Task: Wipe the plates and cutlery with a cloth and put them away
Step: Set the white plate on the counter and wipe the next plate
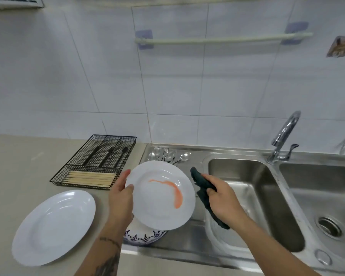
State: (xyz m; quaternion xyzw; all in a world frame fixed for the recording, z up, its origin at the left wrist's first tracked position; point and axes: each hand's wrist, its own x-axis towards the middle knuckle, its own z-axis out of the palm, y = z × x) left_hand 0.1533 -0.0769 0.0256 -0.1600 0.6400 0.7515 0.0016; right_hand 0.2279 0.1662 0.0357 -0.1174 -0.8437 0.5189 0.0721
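Plates come first at the left: a clean white plate [54, 226] lies flat on the beige counter [18, 166], near a black wire cutlery tray [96, 160] holding dark utensils and chopsticks. Right of it, the left hand [121, 198] grips the left rim of a white plate smeared with orange sauce [161, 196], tilted above a blue-patterned plate [145, 237]. Just right of that plate, apart from it, the right hand [222, 198] clutches a dark green cloth [204, 194] over the steel sink [267, 196]. Silver cutlery [167, 154] lies far behind on the drainboard.
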